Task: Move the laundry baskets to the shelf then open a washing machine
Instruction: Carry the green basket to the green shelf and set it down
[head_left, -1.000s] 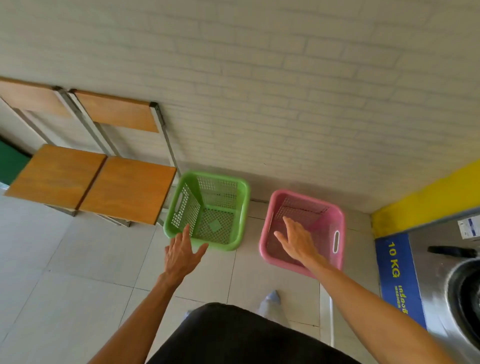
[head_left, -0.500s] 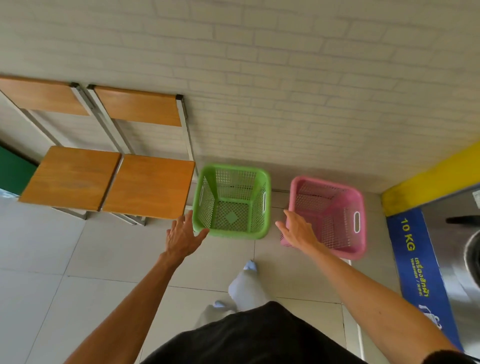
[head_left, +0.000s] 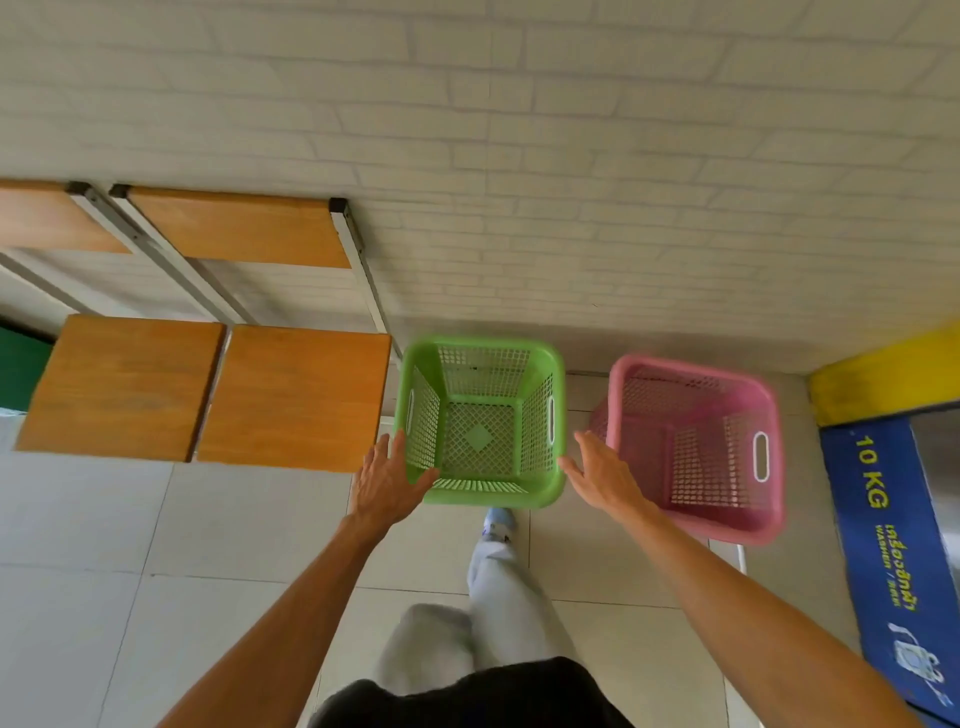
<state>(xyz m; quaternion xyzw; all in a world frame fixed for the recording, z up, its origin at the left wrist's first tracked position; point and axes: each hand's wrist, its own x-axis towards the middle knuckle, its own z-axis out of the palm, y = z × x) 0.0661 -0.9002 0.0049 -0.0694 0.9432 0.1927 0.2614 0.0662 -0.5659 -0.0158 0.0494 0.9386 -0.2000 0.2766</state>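
Note:
A green laundry basket (head_left: 540, 364) stands empty on the tiled floor against the brick wall. To its right sits a pink laundry basket (head_left: 769, 467), also empty. My left hand (head_left: 387, 483) is spread open at the green basket's near left corner, thumb against its rim. My right hand (head_left: 605, 478) is open between the two baskets, beside the green one's near right corner and in front of the pink one's left side. Neither hand grips anything. The washing machine (head_left: 893, 551) shows as a blue "10 KG" panel at the right edge.
Two wooden chairs (head_left: 291, 395) with metal frames stand left of the green basket, against the wall. A yellow block (head_left: 883, 374) sits above the washer. My leg and shoe (head_left: 496, 525) are just in front of the green basket.
I have stepped closer and the view shifted right to left. Both hands have moved up to flank the green basket; the right hand came off the pink basket.

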